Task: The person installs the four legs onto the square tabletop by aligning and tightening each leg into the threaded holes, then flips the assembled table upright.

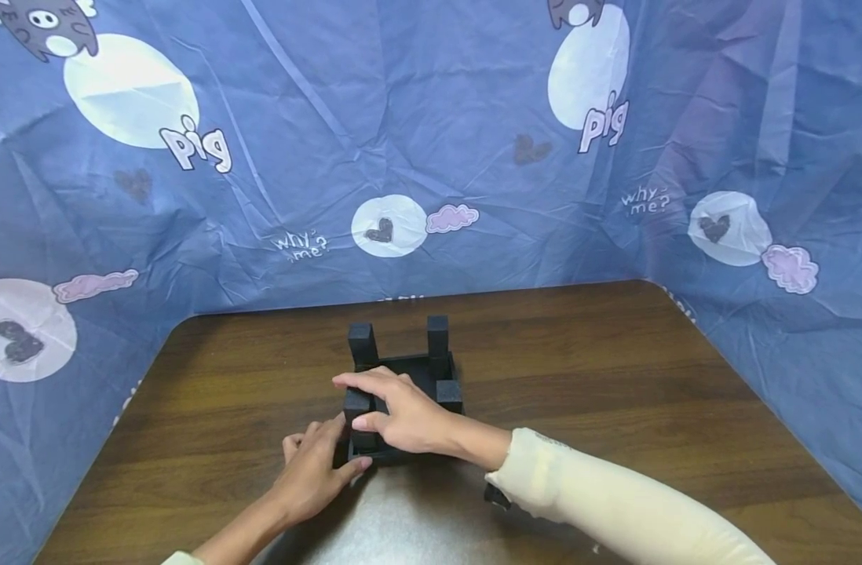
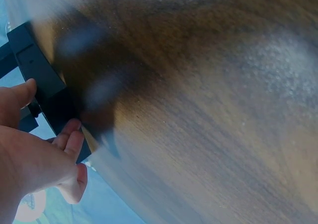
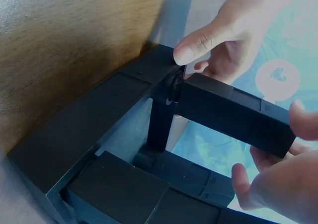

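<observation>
A black square frame (image 1: 387,457) lies on the table with a blocky black leg standing up at each corner. My right hand (image 1: 411,416) reaches over it from the right, thumb and fingers around the top of the near-left leg (image 3: 233,115). At that leg's base, a round dark joint (image 3: 174,87) shows between leg and frame. Beside the same corner, my left hand (image 1: 312,476) holds the frame's outside, thumb on the near side and fingers along the left. In the left wrist view, the left hand's thumb and fingertips meet the black frame wall (image 2: 43,80).
The brown wood-grain table (image 1: 579,377) extends around the frame, with a glossy glare patch near its front edge. Blue printed cloth (image 1: 473,94) hangs behind and along the sides. A small dark object (image 1: 497,496) shows under the right sleeve's cuff.
</observation>
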`<action>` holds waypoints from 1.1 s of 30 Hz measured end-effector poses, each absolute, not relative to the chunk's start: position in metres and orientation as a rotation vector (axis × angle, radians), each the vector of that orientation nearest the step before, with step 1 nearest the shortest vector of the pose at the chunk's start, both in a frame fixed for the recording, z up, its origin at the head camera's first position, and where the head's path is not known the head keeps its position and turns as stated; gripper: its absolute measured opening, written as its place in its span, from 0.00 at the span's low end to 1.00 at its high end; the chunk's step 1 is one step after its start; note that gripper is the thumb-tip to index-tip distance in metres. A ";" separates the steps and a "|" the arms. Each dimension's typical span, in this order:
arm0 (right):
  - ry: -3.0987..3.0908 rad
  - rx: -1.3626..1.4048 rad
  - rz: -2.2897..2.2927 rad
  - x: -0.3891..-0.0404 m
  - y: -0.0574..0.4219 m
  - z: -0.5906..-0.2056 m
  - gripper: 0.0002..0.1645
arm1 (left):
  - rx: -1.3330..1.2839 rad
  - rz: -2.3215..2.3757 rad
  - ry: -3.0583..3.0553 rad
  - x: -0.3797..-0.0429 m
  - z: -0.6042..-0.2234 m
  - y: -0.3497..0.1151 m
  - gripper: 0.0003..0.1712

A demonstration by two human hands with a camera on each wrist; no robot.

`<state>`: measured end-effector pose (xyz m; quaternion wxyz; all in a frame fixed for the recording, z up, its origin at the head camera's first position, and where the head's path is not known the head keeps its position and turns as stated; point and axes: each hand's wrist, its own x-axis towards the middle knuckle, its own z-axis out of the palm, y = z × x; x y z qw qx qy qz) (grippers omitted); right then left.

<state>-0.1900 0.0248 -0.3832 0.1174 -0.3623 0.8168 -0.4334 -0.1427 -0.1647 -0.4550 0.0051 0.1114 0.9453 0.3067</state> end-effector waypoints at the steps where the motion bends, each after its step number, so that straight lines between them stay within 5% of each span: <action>1: 2.392 -1.058 -1.282 -0.190 0.025 -0.383 0.32 | 0.353 0.958 2.965 -0.143 -0.455 -0.164 0.38; 9: 2.526 -1.076 -1.366 -0.191 0.018 -0.389 0.21 | 0.365 0.936 3.004 -0.142 -0.455 -0.165 0.33; 24: 2.387 -1.133 -1.308 -0.193 0.027 -0.386 0.36 | 0.354 0.932 2.990 -0.141 -0.454 -0.165 0.26; 33: 2.439 -1.221 -1.281 -0.192 0.029 -0.380 0.27 | 0.356 0.944 2.977 -0.143 -0.454 -0.164 0.29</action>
